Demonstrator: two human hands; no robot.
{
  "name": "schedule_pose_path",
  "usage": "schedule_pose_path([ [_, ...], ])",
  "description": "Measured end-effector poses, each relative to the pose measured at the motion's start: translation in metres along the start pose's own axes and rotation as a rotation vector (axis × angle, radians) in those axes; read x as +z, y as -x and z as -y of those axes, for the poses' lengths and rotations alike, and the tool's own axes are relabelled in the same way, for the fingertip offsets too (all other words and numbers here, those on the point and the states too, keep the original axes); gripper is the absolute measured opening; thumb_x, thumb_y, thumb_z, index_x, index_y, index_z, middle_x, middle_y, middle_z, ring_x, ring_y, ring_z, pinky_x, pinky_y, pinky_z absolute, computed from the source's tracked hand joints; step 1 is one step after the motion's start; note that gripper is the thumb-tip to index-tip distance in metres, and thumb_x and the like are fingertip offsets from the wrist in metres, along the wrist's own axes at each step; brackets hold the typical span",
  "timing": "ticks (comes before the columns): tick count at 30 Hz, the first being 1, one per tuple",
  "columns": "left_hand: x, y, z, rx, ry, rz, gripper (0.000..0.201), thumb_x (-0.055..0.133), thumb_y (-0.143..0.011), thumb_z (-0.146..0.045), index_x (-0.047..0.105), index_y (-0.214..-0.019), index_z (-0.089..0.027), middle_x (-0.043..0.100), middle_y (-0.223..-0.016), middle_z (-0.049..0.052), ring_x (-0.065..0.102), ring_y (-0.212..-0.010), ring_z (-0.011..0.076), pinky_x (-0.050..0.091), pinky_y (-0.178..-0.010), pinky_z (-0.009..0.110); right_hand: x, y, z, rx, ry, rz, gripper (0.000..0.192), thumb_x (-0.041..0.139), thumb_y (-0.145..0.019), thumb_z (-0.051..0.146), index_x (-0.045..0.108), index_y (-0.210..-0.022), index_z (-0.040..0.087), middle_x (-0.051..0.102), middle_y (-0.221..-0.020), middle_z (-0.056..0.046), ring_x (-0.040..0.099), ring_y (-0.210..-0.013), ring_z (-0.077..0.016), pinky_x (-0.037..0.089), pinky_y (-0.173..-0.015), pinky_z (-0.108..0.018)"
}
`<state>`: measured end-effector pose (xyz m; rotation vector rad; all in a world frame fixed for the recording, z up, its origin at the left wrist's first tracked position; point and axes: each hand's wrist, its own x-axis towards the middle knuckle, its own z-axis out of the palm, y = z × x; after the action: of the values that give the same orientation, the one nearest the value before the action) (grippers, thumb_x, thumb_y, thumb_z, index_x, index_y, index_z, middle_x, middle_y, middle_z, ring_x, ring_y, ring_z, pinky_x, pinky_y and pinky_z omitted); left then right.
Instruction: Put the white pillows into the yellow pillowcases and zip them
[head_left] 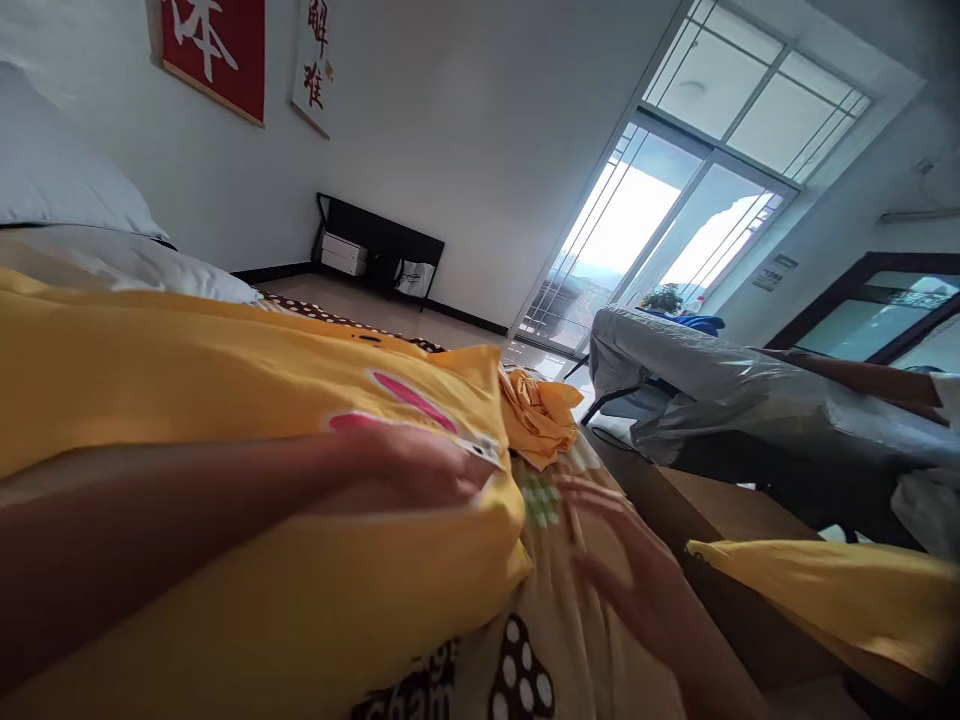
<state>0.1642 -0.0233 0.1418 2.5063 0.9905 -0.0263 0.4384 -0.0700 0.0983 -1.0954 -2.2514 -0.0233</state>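
My left hand (409,465) lies on a yellow pillow (225,390) with a pink and white print and grips its far edge. My right hand (619,560) rests flat, fingers apart, on the beige printed bedsheet (555,640) just beside the pillow. A crumpled yellow cloth (540,410) sits on the bed beyond both hands. The view is tilted and slightly blurred.
White pillows (75,210) lie at the left. Another yellow cushion (832,595) hangs off the bed's right side. A seated person in grey trousers (720,390) is at the right. A glass balcony door (645,250) and a low black stand (379,250) are at the back.
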Motion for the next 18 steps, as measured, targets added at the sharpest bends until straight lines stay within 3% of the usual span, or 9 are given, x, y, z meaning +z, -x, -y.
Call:
schedule_pose_path([
  [2,-0.021,0.032,0.031,-0.241,0.166,-0.022,0.055,0.024,-0.092,-0.051,0.069,-0.093,-0.019,0.070,-0.092,0.006,0.062,-0.081,0.0192,0.045,-0.073,0.027,0.034,-0.006,-0.030,0.357,-0.181,-0.036,0.051,0.050,-0.082,0.061,0.062,-0.115,0.024,0.065,-0.116,-0.010,0.062,-0.101,-0.0244,0.048,-0.087,-0.038],
  [4,-0.027,0.060,0.062,-0.319,0.185,-0.089,0.057,0.028,-0.086,-0.062,0.066,-0.091,-0.020,0.069,-0.092,0.005,0.060,-0.079,0.0193,0.043,-0.068,0.025,0.074,-0.011,-0.048,0.613,-0.454,0.054,0.067,0.046,-0.071,0.077,0.068,-0.100,0.021,0.068,-0.107,-0.012,0.062,-0.097,-0.0273,0.049,-0.085,-0.040],
  [5,-0.026,0.072,0.076,-0.322,0.138,-0.112,0.052,0.036,-0.082,-0.063,0.065,-0.085,-0.019,0.068,-0.089,0.005,0.059,-0.078,0.0194,0.041,-0.066,0.025,0.093,-0.013,-0.052,0.669,-0.564,0.098,0.072,0.044,-0.067,0.082,0.070,-0.095,0.020,0.069,-0.102,-0.012,0.063,-0.096,-0.0278,0.049,-0.084,-0.040],
  [7,-0.022,0.087,0.095,-0.353,0.045,-0.205,0.041,0.045,-0.078,-0.057,0.060,-0.076,-0.018,0.065,-0.082,0.005,0.058,-0.074,0.0196,0.038,-0.062,0.025,0.120,-0.018,-0.051,0.702,-0.662,0.138,0.077,0.037,-0.067,0.086,0.070,-0.086,0.018,0.070,-0.091,-0.012,0.063,-0.089,-0.0273,0.049,-0.078,-0.038],
  [9,-0.021,0.096,0.103,-0.409,-0.018,-0.384,0.035,0.044,-0.078,-0.051,0.056,-0.071,-0.018,0.064,-0.078,0.005,0.058,-0.073,0.0200,0.038,-0.063,0.026,0.132,-0.022,-0.046,0.690,-0.613,0.100,0.077,0.030,-0.071,0.085,0.067,-0.077,0.017,0.069,-0.081,-0.011,0.062,-0.079,-0.0256,0.048,-0.069,-0.035],
  [12,-0.028,0.101,0.105,-0.481,-0.082,-0.742,0.037,0.037,-0.084,-0.047,0.057,-0.072,-0.018,0.064,-0.073,0.004,0.058,-0.072,0.0195,0.039,-0.066,0.027,0.131,-0.024,-0.043,0.654,-0.442,-0.014,0.070,0.029,-0.076,0.080,0.058,-0.068,0.018,0.066,-0.074,-0.012,0.057,-0.071,-0.0231,0.043,-0.064,-0.032],
  [14,-0.029,0.103,0.110,-0.531,-0.196,-0.913,0.041,0.033,-0.088,-0.047,0.061,-0.078,-0.019,0.065,-0.073,0.005,0.059,-0.072,0.0205,0.038,-0.066,0.028,0.128,-0.020,-0.046,0.611,-0.239,-0.024,0.061,0.028,-0.083,0.070,0.057,-0.069,0.018,0.066,-0.074,-0.011,0.056,-0.071,-0.0216,0.040,-0.065,-0.031],
  [16,-0.020,0.102,0.122,-0.574,-0.329,-0.911,0.045,0.031,-0.089,-0.048,0.065,-0.087,-0.019,0.067,-0.077,0.007,0.061,-0.074,0.0235,0.038,-0.067,0.030,0.127,-0.013,-0.052,0.553,-0.017,0.036,0.055,0.022,-0.091,0.056,0.059,-0.074,0.019,0.067,-0.075,-0.011,0.058,-0.069,-0.0197,0.038,-0.064,-0.029],
  [18,-0.001,0.099,0.135,-0.621,-0.360,-0.776,0.048,0.030,-0.090,-0.049,0.068,-0.091,-0.020,0.069,-0.080,0.010,0.063,-0.076,0.0262,0.039,-0.066,0.032,0.128,-0.004,-0.058,0.513,0.090,0.096,0.053,0.021,-0.094,0.048,0.061,-0.073,0.019,0.068,-0.073,-0.010,0.059,-0.067,-0.0181,0.038,-0.061,-0.027],
])
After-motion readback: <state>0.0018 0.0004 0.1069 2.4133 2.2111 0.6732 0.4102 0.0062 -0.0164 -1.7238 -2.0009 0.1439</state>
